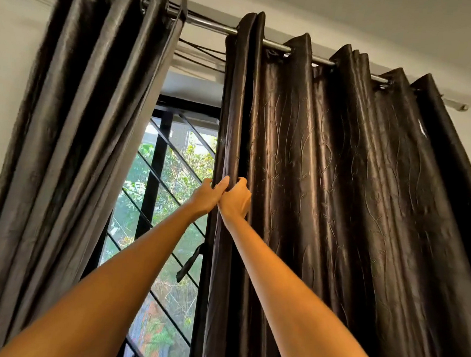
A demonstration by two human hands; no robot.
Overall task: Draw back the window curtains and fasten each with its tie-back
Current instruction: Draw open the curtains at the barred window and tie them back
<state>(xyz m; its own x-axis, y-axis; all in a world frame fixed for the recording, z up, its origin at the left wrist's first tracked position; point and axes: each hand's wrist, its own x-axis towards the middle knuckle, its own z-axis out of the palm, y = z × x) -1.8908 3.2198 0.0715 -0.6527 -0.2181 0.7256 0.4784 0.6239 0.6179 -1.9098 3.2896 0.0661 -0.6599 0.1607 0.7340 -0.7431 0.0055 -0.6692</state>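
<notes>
Two dark satin curtains hang on a metal rod (208,26). The left curtain (75,144) is bunched at the left side. The right curtain (338,199) spreads over the right half of the window. Both my arms reach up to its left edge. My left hand (209,194) grips that leading edge, thumb on the front of the fabric. My right hand (237,199) grips the fold just beside it, fingers curled into the cloth. A dark tie-back strap (190,263) dangles loose at the edge below my hands.
Between the curtains shows a window (166,201) with a black frame and diagonal grille, green foliage outside. Black cables (201,49) run along the wall under the rod. White wall lies at far left and upper right.
</notes>
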